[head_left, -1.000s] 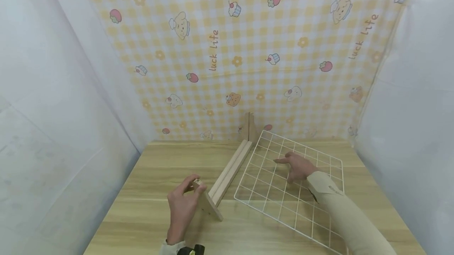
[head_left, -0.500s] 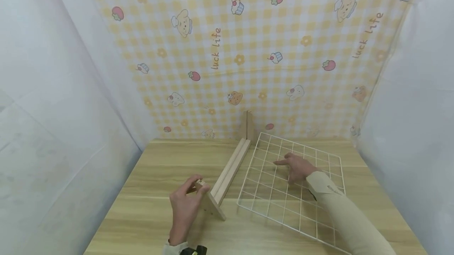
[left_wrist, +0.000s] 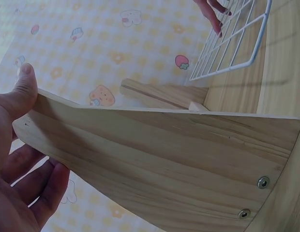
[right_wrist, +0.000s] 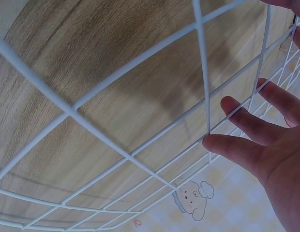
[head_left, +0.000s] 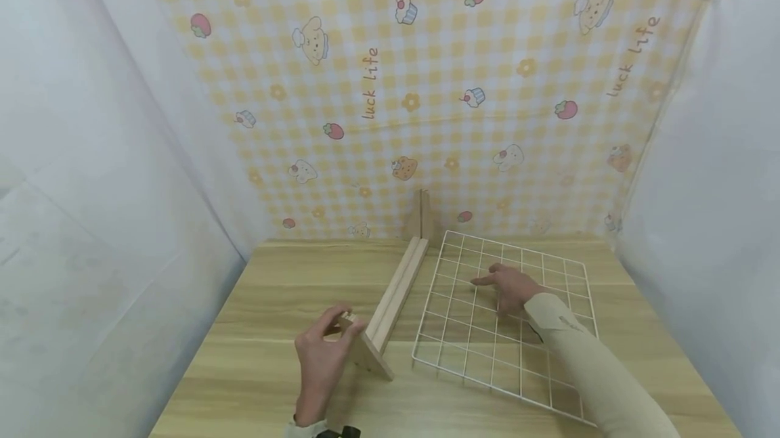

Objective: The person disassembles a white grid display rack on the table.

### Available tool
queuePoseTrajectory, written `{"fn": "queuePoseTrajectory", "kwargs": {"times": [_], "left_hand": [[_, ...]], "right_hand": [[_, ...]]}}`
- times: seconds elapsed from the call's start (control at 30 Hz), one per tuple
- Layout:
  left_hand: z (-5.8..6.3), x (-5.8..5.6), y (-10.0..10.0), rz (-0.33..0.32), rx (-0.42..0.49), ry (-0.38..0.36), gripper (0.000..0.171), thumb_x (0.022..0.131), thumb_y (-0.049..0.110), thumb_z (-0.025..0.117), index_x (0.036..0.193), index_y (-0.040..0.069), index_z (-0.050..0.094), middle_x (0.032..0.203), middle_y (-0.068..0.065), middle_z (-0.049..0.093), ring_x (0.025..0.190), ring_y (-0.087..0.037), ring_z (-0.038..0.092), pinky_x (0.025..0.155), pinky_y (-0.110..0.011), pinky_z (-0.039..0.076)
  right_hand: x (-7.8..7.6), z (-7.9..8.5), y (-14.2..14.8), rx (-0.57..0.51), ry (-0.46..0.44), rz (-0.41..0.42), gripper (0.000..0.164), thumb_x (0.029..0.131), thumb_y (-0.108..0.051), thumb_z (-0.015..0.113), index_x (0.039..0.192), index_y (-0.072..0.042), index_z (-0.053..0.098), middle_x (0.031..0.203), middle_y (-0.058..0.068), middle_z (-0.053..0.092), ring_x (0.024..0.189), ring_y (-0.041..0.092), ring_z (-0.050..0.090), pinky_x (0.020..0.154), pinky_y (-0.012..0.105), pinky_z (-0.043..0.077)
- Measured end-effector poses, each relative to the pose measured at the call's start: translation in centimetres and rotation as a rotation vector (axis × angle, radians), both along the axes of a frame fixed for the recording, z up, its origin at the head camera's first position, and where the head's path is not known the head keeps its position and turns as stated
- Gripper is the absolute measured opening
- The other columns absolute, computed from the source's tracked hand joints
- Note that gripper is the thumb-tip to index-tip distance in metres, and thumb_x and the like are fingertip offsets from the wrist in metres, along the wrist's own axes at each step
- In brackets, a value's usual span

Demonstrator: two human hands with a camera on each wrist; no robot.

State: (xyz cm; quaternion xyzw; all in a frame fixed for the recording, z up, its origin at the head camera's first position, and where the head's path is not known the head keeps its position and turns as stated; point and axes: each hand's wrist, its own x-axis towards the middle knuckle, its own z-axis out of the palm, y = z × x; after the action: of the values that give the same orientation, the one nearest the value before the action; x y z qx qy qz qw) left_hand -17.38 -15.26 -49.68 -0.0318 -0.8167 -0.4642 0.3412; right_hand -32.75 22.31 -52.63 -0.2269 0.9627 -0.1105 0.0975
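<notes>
A pale wooden stand lies on the table: a long double bar [head_left: 397,292] joins a slotted upright [head_left: 419,214] at the far end to a tapered end board [head_left: 370,351] nearer me. My left hand [head_left: 324,350] pinches the top of that end board, thumb on one side and fingers on the other. Two metal bolts [left_wrist: 263,182] show low on the board. To the right, a white wire grid panel [head_left: 469,336] is tilted above the table. My right hand [head_left: 512,287] holds the panel, index finger extended, other fingertips among the wires.
The wood-grain table [head_left: 244,363] runs back to a yellow checked cloth [head_left: 365,93] with cartoon prints. White sheeting hangs on the left [head_left: 122,208] and right [head_left: 701,208]. The panel casts a thin shadow on the table.
The wire grid panel has turned slightly, its near-left corner coming toward me and its near-right corner moving away. The stand's near end has shifted a little right with my left hand.
</notes>
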Motion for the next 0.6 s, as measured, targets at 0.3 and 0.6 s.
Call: {"fn": "queuePoseTrajectory", "kwargs": {"times": [0.3,0.6], "left_hand": [[0.11,0.22,0.54,-0.007,-0.007,0.027,0.031,0.066,0.012,0.092,0.093,0.011,0.077,0.098,-0.012,0.079,0.075,-0.015,0.074,0.061,-0.022,0.060],[-0.35,-0.05,0.73,-0.009,-0.093,0.105,0.031,0.066,0.017,0.092,0.091,0.010,0.076,0.087,-0.006,0.080,0.073,-0.016,0.075,0.062,-0.018,0.059]], "right_hand": [[-0.37,-0.04,-0.31,-0.008,-0.008,0.016,0.085,0.060,0.004,0.088,0.136,-0.024,0.063,0.144,0.030,0.047,0.112,0.045,0.060,0.071,0.040,0.061],[-0.68,0.14,-0.67,0.010,-0.025,0.016,0.083,0.062,0.004,0.088,0.135,-0.025,0.063,0.145,0.029,0.047,0.112,0.044,0.061,0.071,0.040,0.061]]}}
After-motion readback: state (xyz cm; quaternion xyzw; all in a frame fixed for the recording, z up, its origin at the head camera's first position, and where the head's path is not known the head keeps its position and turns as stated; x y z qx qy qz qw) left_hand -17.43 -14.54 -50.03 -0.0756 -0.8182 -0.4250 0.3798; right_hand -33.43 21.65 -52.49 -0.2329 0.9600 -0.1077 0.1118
